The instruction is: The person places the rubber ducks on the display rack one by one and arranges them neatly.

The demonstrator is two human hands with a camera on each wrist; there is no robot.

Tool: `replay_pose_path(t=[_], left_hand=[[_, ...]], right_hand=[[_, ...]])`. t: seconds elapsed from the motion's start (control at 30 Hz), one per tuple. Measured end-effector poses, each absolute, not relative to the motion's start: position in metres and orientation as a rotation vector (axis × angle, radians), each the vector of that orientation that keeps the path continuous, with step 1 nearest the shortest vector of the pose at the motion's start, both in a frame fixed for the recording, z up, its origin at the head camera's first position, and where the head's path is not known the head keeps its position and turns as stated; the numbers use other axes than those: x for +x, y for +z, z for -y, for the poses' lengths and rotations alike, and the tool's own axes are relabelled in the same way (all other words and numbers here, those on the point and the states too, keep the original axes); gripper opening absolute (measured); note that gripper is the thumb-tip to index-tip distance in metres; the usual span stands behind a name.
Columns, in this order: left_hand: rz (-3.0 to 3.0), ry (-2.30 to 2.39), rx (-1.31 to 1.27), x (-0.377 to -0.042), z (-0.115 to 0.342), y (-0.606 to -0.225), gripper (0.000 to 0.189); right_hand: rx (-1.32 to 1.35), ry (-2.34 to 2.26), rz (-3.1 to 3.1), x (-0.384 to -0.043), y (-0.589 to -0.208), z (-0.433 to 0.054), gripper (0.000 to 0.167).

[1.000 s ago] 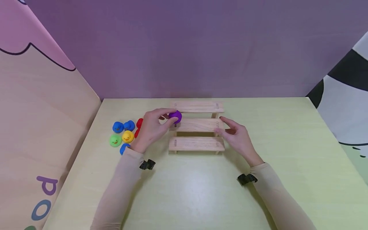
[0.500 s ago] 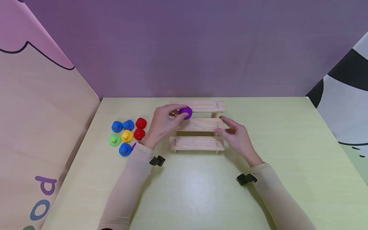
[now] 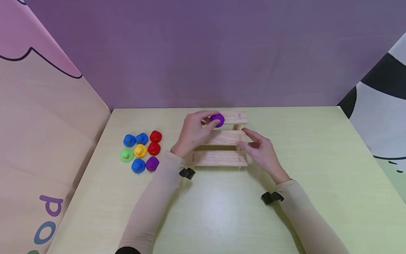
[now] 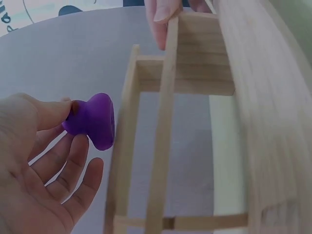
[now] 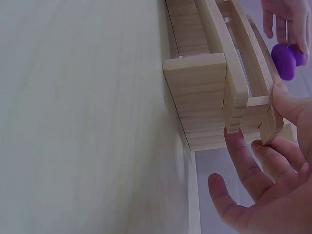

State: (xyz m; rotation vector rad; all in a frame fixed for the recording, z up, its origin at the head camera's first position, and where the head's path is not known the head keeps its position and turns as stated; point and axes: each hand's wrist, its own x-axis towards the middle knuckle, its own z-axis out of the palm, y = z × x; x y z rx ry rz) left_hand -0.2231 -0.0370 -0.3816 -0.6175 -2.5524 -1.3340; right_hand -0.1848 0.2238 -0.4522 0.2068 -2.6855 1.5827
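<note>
My left hand pinches a purple rubber duck between thumb and fingers. The duck is at the top step of a three-tier wooden stand. In the left wrist view the duck has its flat base turned to the stand's top board; whether they touch, I cannot tell. At the stand's right end, my right hand grips the middle step, thumb on one side and fingers on the other. The right wrist view shows the thumb on the wooden edge and fingertips under the end piece.
Left of the stand several rubber ducks sit grouped on the table: blue, red, yellow, green and purple. A purple wall panel rises behind the table's back edge.
My left hand has carried the purple duck right and away from me, from the stand's left end to its top step. The right hand keeps its hold on the stand.
</note>
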Motion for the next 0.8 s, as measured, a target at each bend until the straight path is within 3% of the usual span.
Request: replay_pose_path(t=[0.8], left_hand=[[2.613,-1.399,-0.552,-0.245,-0.004,-0.379,0.033]], right_hand=[[0.202,1.583,2.704,-0.187,-0.454,-0.219,0.07]])
